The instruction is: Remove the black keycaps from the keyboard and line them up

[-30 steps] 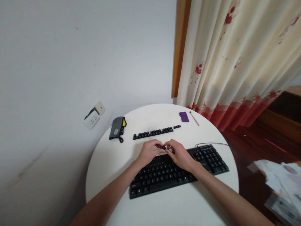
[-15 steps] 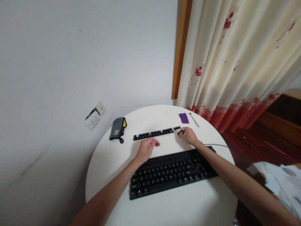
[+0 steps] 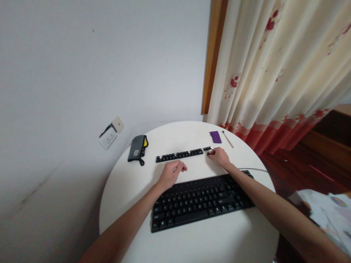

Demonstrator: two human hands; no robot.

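A black keyboard lies on the round white table. Behind it runs a row of loose black keycaps. My right hand reaches to the right end of that row, and its fingertips pinch a small black keycap against the table. My left hand rests just behind the keyboard with its fingers curled in. What it holds, if anything, I cannot make out.
A grey and yellow pouch lies at the table's back left. A purple cloth and a thin stick lie at the back right. The keyboard's cable runs off to the right. A curtain hangs behind.
A second ago both hands were together over the keyboard's back edge around a small keycap. My right hand has moved back and right to the end of the keycap row. The left barely moved.
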